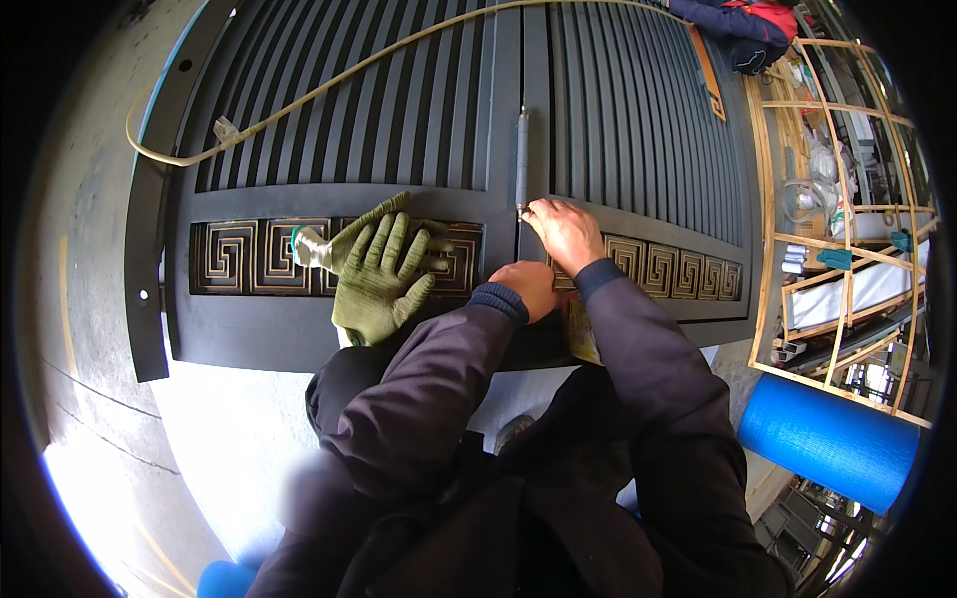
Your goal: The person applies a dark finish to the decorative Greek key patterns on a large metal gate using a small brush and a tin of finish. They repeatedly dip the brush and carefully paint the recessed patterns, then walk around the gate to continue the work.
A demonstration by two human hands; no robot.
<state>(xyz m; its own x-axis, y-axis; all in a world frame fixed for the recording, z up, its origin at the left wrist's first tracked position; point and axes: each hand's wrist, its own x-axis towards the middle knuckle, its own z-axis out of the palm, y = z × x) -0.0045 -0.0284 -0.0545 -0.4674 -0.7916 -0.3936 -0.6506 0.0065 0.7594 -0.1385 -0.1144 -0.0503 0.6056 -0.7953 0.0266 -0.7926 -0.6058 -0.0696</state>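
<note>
At the central edge of the slatted grey metal gate (504, 169), right hand (566, 237) crowds left hand (530, 289). Whether the fingers pinch, I cannot tell.

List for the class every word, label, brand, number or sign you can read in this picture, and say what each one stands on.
None can be read.
Yellowish object, partly hidden: any print is too blurred to read.
Grey bar at the right hand: no legible marks.
Green work gloves: no legible wording.
Greek-key panels: decoration, not lettering.
Small white rolls: too small to read.
</note>
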